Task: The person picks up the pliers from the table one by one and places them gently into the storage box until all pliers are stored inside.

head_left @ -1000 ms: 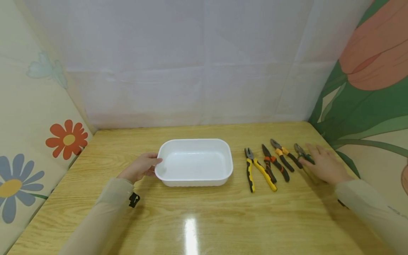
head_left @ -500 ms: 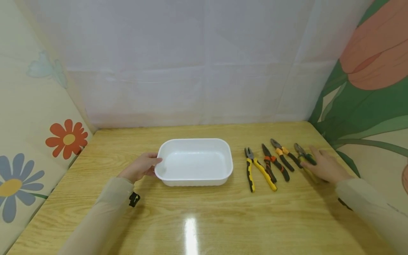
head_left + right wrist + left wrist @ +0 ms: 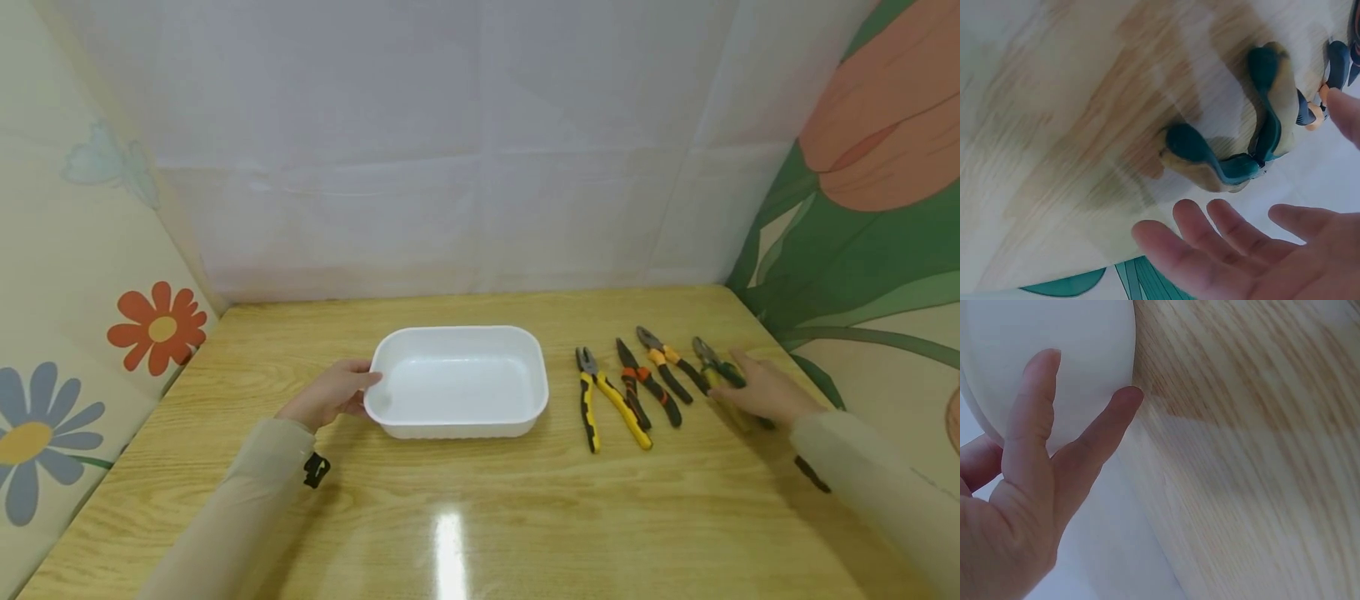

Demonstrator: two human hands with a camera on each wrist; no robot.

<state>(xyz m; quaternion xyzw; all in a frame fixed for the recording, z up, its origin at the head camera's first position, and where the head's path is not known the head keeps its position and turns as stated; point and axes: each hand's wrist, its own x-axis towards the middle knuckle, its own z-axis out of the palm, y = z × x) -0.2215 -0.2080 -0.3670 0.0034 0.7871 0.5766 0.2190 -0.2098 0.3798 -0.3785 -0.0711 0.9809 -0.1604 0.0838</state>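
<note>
A white plastic tray (image 3: 457,430) stands near the middle of the table in the head view. My left hand (image 3: 330,395) holds its left end, the thumb over the rim and fingers (image 3: 1030,422) along the outer wall. At the far right lie pliers with green and yellow handles (image 3: 722,372). My right hand (image 3: 772,392) hovers over their right side, partly covering them. In the right wrist view its fingers are spread and loosely bent, apart from the green handles (image 3: 1266,106).
Left of the green pliers, in a row, lie orange-and-black pliers (image 3: 660,357), red-and-black long-nose pliers (image 3: 651,390) and yellow-and-black pliers (image 3: 624,410). The wooden table (image 3: 360,533) meets a white cloth (image 3: 480,208) behind and flower-printed walls at both sides.
My right hand has shifted slightly right and down, uncovering more of the green-and-yellow pliers. The left hand and the tray have stayed in place.
</note>
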